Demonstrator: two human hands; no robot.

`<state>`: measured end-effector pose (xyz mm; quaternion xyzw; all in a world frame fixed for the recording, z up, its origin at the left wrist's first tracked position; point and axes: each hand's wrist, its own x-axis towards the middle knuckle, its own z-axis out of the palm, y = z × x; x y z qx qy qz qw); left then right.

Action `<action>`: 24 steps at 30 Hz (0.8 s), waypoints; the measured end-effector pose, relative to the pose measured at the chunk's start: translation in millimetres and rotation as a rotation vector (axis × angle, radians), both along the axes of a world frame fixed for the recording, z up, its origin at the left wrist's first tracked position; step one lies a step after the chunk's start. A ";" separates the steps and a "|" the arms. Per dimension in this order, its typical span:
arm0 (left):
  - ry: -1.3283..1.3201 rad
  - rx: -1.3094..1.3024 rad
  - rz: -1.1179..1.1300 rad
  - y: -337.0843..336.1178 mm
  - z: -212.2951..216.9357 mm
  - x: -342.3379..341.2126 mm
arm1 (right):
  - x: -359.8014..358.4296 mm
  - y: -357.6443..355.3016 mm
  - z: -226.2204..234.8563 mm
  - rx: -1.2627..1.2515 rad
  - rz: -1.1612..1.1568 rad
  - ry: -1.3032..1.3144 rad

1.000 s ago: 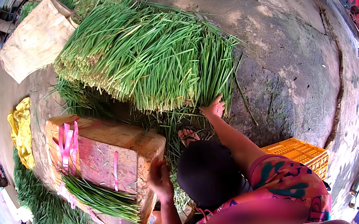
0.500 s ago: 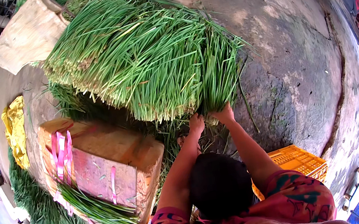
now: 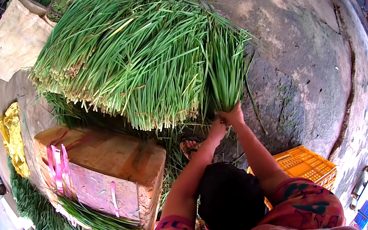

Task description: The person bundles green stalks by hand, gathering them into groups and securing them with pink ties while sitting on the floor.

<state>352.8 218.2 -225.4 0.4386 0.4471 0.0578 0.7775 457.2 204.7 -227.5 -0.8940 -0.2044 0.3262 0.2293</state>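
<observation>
A large heap of garlic chives (image 3: 136, 64), long green leaves with pale cut ends toward me, lies on the ground ahead. At its right end, a separate bunch of garlic chives (image 3: 227, 76) fans out away from me. My right hand (image 3: 234, 115) is closed round the base of this bunch. Close against it on the left, my left hand (image 3: 218, 129) is closed at the stem ends. Its fingers are partly hidden, and what they hold does not show clearly.
Left of my arms stands a worn block (image 3: 103, 153) with pink ribbons (image 3: 59, 167) and a small chive bundle (image 3: 99, 219) along its side. An orange crate (image 3: 307, 165) is at my right. Yellow cloth (image 3: 13, 138) and more chives (image 3: 48, 220) lie far left.
My left hand has moved right from the heap's near edge to meet my right hand. The bunch at the right end now stands apart more clearly. The whole view has shifted slightly.
</observation>
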 end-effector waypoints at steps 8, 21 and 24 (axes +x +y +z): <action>0.360 0.778 0.420 14.8 38.0 -18.6 | 75.7 -21.1 -1.4 0.154 0.011 0.524; 0.298 0.842 -0.297 15.9 0.7 0.1 | 72.7 -2.9 38.8 0.104 -0.046 0.830; 0.173 0.298 -0.344 1.9 0.6 22.6 | 51.8 0.8 47.8 0.059 0.074 0.639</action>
